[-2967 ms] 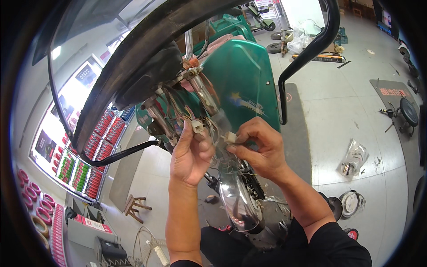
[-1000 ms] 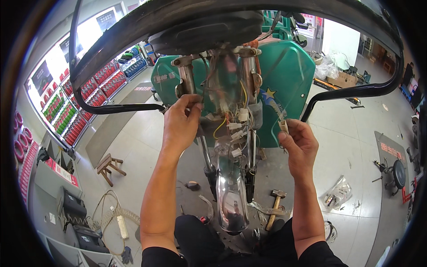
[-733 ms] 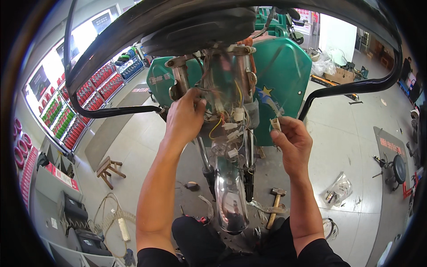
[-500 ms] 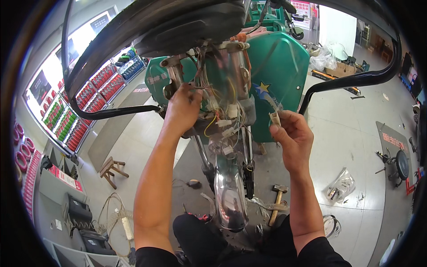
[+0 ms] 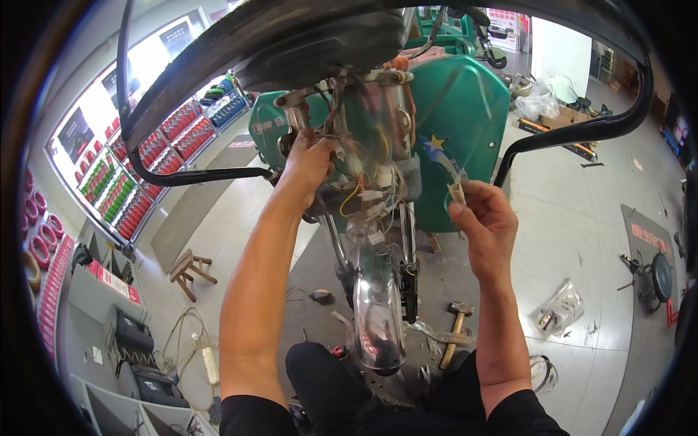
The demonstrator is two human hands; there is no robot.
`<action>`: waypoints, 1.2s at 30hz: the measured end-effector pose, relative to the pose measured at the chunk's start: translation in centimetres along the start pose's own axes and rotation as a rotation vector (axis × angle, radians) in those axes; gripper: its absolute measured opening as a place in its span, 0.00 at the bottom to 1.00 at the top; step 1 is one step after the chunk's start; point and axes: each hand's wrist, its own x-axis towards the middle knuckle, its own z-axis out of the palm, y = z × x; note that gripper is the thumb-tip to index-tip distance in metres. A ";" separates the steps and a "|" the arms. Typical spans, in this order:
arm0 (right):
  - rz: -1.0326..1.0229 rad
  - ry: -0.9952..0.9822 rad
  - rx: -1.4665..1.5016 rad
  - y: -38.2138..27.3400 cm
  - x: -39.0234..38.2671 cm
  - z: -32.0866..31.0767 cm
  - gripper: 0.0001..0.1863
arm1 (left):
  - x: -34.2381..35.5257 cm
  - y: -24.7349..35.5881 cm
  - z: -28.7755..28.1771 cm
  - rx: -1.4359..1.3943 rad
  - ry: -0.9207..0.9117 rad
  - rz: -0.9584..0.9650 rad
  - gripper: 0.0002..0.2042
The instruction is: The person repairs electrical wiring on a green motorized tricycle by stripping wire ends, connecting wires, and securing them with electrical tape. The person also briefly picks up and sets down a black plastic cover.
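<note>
In front of me is the stripped front end of a green vehicle, with a loose wiring harness point(image 5: 349, 163) hanging between two chrome fork tubes. My left hand point(image 5: 309, 163) is in among the wires beside the left fork tube point(image 5: 295, 115), its fingers curled closed on dark wires and partly hidden. Out to the right, my right hand point(image 5: 486, 218) pinches a cream plastic wire connector point(image 5: 456, 193) between thumb and fingers, in front of the green leg shield point(image 5: 462, 109). Several white connectors point(image 5: 376, 211) dangle below the harness, above the chrome front mudguard point(image 5: 379, 327).
A black tubular bar point(image 5: 574, 134) curves around both sides at arm height. On the floor lie a hammer point(image 5: 456, 327) and a clear plastic bag point(image 5: 560, 309). A wooden stool point(image 5: 190, 272) and grey cabinets point(image 5: 94, 320) stand at left.
The view has shifted slightly, so the scene sits a little further right. Both hands keep nearly the same places, the right one still holding the connector.
</note>
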 end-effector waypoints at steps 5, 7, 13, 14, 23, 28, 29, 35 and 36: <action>0.037 -0.039 0.037 -0.2 -0.3 0.2 0.18 | -0.3 -1.0 -1.5 -0.581 -0.175 -0.187 0.05; 0.060 -0.058 0.062 -0.1 -0.4 0.7 0.18 | -0.3 -0.7 -1.7 -0.612 -0.182 -0.196 0.05; 0.067 -0.104 0.063 0.2 -0.4 1.3 0.18 | -0.7 -0.8 -1.3 -0.707 -0.195 -0.205 0.07; 0.070 -0.106 0.064 0.2 -0.4 1.4 0.18 | -0.7 -0.9 -1.4 -0.721 -0.208 -0.203 0.07; 0.080 -0.118 0.026 0.4 -0.4 1.6 0.18 | -1.0 -0.9 -1.0 -0.708 -0.155 -0.208 0.07; 0.079 -0.192 0.159 0.1 -0.9 2.3 0.17 | -1.2 -1.2 -1.4 -0.696 -0.146 -0.180 0.07; 0.086 -0.217 0.182 0.0 -0.9 2.2 0.17 | -1.0 -1.3 -1.1 -0.686 -0.141 -0.191 0.07; 0.169 -0.249 0.281 0.1 -0.9 2.0 0.20 | -1.2 -1.2 -1.4 -0.629 -0.130 -0.172 0.07; 0.135 -0.295 0.350 0.1 -0.9 1.8 0.19 | -1.2 -1.2 -1.5 -0.627 -0.136 -0.168 0.07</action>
